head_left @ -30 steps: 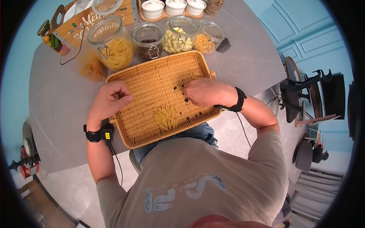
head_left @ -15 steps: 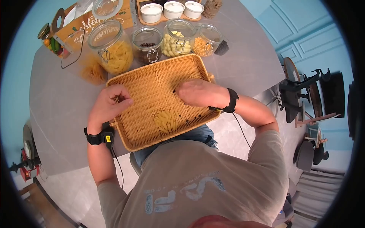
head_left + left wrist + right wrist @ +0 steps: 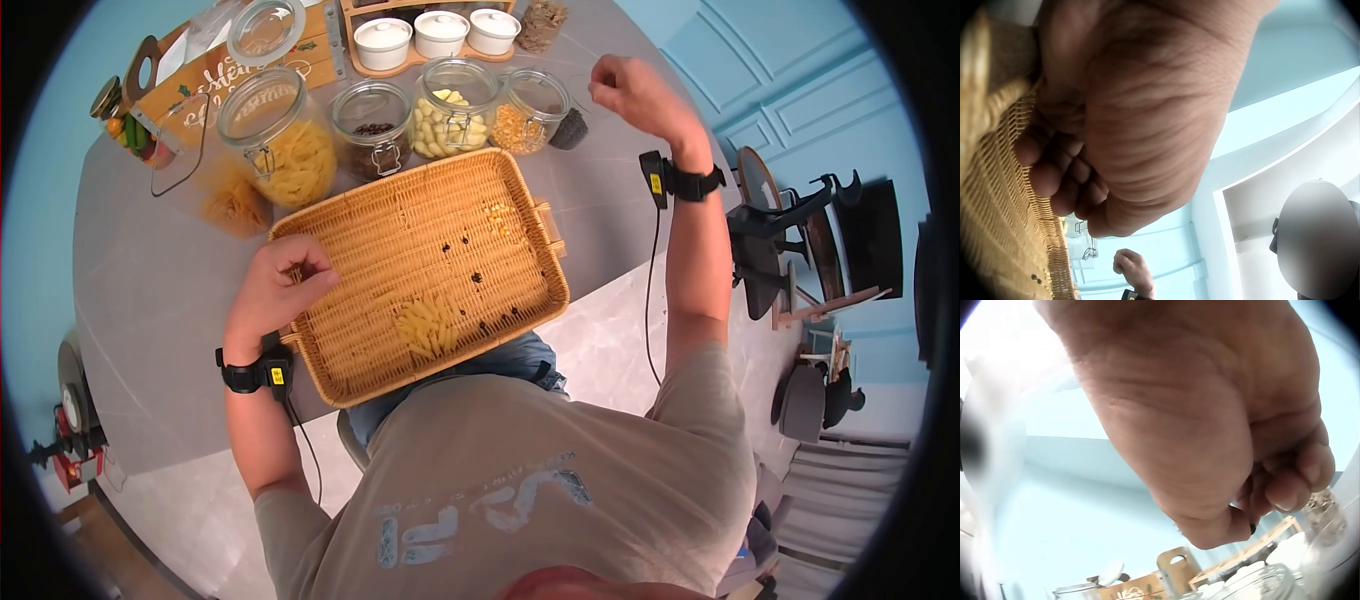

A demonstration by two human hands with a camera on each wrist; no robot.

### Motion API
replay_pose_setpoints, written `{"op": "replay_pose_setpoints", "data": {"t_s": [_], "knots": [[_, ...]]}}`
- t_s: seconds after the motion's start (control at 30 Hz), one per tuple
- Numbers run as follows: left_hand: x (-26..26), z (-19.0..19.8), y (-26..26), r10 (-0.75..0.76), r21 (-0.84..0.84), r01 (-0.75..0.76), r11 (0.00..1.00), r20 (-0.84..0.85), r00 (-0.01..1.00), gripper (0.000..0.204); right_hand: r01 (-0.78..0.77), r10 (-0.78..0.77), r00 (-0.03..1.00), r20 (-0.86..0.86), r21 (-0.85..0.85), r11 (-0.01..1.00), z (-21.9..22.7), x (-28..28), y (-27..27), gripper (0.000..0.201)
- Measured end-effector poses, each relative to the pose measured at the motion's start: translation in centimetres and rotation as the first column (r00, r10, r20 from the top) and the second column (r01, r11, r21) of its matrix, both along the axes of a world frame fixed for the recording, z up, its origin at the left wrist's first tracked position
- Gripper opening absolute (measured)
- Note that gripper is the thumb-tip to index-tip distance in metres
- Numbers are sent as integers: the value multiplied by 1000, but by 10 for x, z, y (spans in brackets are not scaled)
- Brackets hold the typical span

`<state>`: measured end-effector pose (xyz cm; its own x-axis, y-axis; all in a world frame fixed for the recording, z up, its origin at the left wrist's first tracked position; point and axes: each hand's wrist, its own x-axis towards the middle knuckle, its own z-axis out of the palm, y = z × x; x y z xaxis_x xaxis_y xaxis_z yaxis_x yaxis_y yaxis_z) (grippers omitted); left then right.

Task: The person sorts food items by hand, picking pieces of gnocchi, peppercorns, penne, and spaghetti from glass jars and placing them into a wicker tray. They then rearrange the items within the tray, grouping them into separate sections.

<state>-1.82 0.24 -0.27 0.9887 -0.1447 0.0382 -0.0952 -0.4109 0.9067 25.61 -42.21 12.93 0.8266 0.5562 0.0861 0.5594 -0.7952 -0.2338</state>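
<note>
My right hand (image 3: 640,98) is raised over the table to the right of the jars. Between its thumb and curled fingers it pinches a small black bean (image 3: 1252,529), whose dark tip shows in the right wrist view. To its left stands a small container of black beans (image 3: 570,130). My left hand (image 3: 283,283) hangs at the left edge of a wicker tray (image 3: 370,230), fingers loosely curled with nothing visible in them. In the tray lie a pile of penne (image 3: 428,325), several dark beans (image 3: 476,278) and a few corn kernels (image 3: 499,217).
Behind the tray stand glass jars of penne (image 3: 295,160), dark beans (image 3: 372,150), pale yellow pieces (image 3: 452,125) and corn kernels (image 3: 522,125). White lidded pots (image 3: 440,35) sit farther back. A wooden crate (image 3: 235,75) and spaghetti (image 3: 235,205) are on the left.
My right hand has left the tray's right half and swung up and right past the jars. Fewer dark beans lie where it was. The left hand stays at the tray's left edge.
</note>
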Motion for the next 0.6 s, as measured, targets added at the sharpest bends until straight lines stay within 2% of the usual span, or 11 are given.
{"op": "replay_pose_setpoints", "data": {"t_s": [0.13,0.23,0.33,0.4,0.43,0.47,0.53,0.6], "knots": [[0,-3,1,-4,2,4,1000,9,1000,15,96,-99,989,105,32,995,-25,40,-23,30],[0,-3,0,0,-18,0,1000,15,1000,14,97,-109,982,154,83,992,-23,33,-19,27],[0,-4,3,-14,24,13,1000,39,999,14,-17,5,982,191,63,998,-13,-9,13,23],[-1,0,1,1,-8,-1,1000,-6,1000,14,-228,220,972,85,98,969,-31,-34,35,16],[-1,2,0,8,-23,-9,1000,-26,1000,14,-336,335,942,-17,-30,942,-42,-43,46,13],[-2,3,0,9,-17,-9,1000,-29,1000,14,-438,434,899,-57,-86,895,-64,-56,59,11],[-2,4,1,7,-6,-7,1000,-32,999,14,-552,492,826,-274,-219,805,-77,-86,87,13],[-1,2,1,1,-6,-1,1000,-26,1000,14,-605,531,788,-311,-232,761,-92,-104,104,15]]}}
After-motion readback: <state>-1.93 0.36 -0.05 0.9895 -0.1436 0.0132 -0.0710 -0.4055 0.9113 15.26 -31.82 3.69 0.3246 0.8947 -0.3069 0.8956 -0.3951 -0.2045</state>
